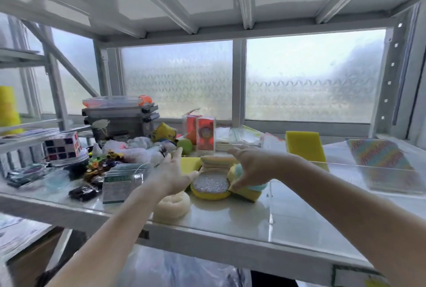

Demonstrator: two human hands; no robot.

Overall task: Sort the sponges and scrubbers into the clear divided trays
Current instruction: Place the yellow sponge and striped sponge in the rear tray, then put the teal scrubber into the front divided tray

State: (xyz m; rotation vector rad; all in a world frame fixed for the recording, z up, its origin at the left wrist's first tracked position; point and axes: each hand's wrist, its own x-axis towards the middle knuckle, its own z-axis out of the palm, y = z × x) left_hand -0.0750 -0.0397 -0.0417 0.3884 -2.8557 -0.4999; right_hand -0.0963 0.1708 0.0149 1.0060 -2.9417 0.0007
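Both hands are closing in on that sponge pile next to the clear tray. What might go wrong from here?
1. The white round scrubber lies at the shelf's front edge, right under the left hand; a nudge from that wrist may knock it off.
2. The right hand is spread over stacked sponges beside the silver-topped scrubber; lifting one may topple the others.
3. The clear tray's near wall is hard to see, so a carried sponge might catch on it.

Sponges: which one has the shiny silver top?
The round yellow scrubber between both hands; its top is silvery mesh, unlike the plain yellow block sponge standing behind.
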